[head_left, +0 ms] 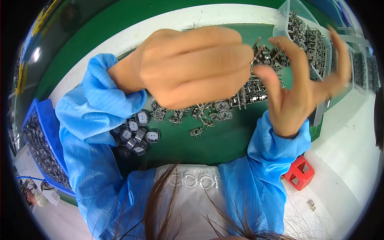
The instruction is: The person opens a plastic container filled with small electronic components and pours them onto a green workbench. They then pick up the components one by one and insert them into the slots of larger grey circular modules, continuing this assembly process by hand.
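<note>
My left hand (pixel 196 66) is raised over the middle of the workspace, back of the hand toward me, fingers folded together; its fingertips are hidden. Facing it, my right hand (pixel 298 86) has thumb and index finger curved around small dark circuit boards with metal pins (pixel 265 57). These boards sit right beside the left hand's knuckles. The right hand's other fingers are spread and blurred. Beneath the hands, more pinned circuit boards (pixel 254 92) lie in a pile on the green mat (pixel 172 150). Several black round housings with pale grey insides (pixel 142 118) lie near my left sleeve.
A blue bin (pixel 50 116) full of small dark parts stands at the left. Clear plastic bins (pixel 282 26) hold many pinned boards at the far right. A red plastic block (pixel 299 173) and a small pale part (pixel 311 205) lie on the white surface near my right elbow.
</note>
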Action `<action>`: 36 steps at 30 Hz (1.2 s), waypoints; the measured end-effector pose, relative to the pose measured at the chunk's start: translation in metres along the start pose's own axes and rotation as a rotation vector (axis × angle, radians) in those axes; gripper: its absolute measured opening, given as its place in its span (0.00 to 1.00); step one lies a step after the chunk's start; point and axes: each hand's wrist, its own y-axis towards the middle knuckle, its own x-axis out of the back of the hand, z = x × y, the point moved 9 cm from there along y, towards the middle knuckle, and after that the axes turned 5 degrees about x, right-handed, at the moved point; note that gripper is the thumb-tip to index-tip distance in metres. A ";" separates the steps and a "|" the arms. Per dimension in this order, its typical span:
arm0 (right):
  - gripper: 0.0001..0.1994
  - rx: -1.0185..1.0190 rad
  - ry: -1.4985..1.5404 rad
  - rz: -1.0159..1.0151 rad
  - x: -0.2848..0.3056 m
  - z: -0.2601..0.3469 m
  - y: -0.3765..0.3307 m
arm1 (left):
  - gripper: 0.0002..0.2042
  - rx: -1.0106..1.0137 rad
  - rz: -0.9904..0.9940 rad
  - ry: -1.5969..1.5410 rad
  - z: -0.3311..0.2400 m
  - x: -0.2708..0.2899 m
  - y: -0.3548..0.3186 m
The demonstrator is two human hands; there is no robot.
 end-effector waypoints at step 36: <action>0.28 -0.875 1.093 -0.015 -0.076 -0.013 -0.042 | 0.17 1.154 0.242 -0.968 0.056 -0.065 -0.044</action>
